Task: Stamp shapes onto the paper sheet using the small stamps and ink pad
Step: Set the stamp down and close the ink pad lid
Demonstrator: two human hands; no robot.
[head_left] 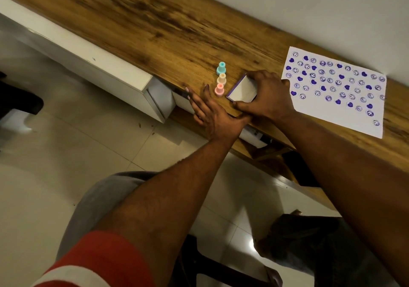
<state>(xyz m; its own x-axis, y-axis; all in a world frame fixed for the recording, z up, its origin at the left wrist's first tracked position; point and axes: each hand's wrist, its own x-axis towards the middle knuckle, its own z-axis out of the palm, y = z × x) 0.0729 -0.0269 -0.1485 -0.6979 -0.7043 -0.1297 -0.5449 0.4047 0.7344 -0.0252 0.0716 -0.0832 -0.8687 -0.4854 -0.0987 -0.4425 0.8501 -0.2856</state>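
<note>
Three small stamps stand upright in a row on the wooden desk: a blue stamp [220,68], a cream stamp [221,79] and a pink stamp [219,89]. Just right of them lies the ink pad [241,89], a white case with a purple edge. My right hand [263,96] grips it from above, fingers wrapped around its far and near sides. My left hand [210,109] rests flat on the desk edge, fingers apart, just left of the pad and below the stamps. The paper sheet [345,109] lies to the right, covered with purple smileys and hearts.
The wooden desk [155,27] runs diagonally against a pale wall. A white drawer unit [115,83] sits under its left part. Below are a tiled floor, my knee in grey cloth and a dark chair base.
</note>
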